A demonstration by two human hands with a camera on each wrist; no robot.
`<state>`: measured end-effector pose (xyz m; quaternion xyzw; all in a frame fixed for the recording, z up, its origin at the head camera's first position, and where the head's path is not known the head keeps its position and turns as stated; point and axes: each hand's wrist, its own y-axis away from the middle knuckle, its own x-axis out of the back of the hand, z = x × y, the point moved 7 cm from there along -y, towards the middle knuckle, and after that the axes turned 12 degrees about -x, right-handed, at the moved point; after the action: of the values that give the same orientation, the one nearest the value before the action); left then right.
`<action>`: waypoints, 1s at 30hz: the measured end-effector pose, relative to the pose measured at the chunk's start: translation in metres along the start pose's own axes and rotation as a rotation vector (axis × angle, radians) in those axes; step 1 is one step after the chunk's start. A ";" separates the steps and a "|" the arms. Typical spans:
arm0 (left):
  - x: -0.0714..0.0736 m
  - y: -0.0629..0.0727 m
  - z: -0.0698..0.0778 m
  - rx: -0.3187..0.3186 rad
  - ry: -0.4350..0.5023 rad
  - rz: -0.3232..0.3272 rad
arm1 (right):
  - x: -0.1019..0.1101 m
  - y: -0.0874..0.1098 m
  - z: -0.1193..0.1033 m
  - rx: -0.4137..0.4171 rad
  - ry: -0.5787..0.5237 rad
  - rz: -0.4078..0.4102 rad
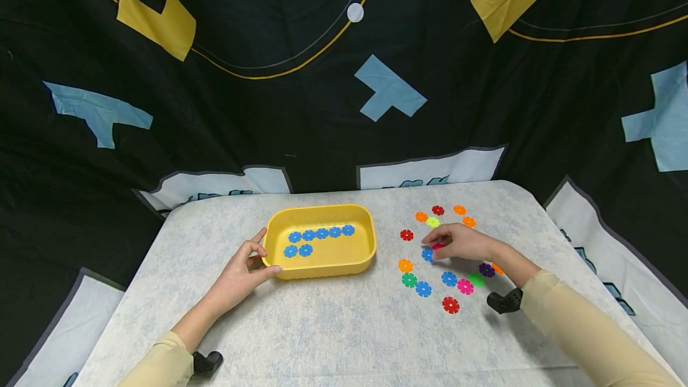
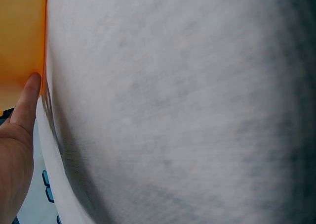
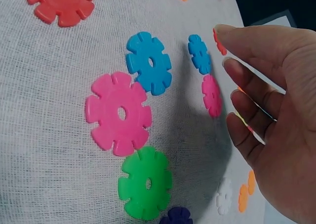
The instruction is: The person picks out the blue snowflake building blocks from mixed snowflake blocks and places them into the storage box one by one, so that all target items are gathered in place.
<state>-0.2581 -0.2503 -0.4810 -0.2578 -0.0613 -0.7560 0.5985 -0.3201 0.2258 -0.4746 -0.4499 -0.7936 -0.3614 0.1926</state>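
Observation:
My left hand [image 1: 239, 270] holds the left end of a yellow plastic tray [image 1: 328, 270], its thumb against the front wall and fingers at the left rim. In the left wrist view, the thumb [image 2: 27, 100] lies along the tray's orange-looking wall [image 2: 19, 36]. Several blue notched discs [image 1: 321, 233] lie inside the tray in two rows. Over the loose discs at the right, my right hand [image 1: 464, 242] hovers with fingers loosely bent. A blue disc [image 1: 427, 255] is just below its fingertips, beside a pink disc [image 3: 209, 88]. Nothing shows between those fingers [image 3: 247, 78].
Loose notched discs surround the right hand: a red disc [image 1: 451, 305], a teal-green disc [image 1: 409, 280], an orange disc [image 1: 405, 266], a purple disc [image 1: 487, 270] and others. A pale cloth [image 1: 333, 327] covers the table. Behind it hangs a black curtain [image 1: 301, 124].

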 end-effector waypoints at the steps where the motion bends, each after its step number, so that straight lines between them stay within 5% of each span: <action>1: 0.000 0.000 0.000 0.001 -0.001 0.000 | 0.000 0.000 0.001 -0.004 -0.003 0.000; 14: -0.001 0.001 -0.001 -0.005 0.001 -0.003 | -0.004 -0.007 0.000 0.075 0.030 -0.029; 30: -0.001 0.000 -0.002 -0.005 0.006 0.001 | -0.003 -0.016 0.003 0.050 0.172 0.001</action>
<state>-0.2586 -0.2506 -0.4831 -0.2567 -0.0575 -0.7568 0.5983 -0.3323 0.2211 -0.4854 -0.4126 -0.7827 -0.3786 0.2715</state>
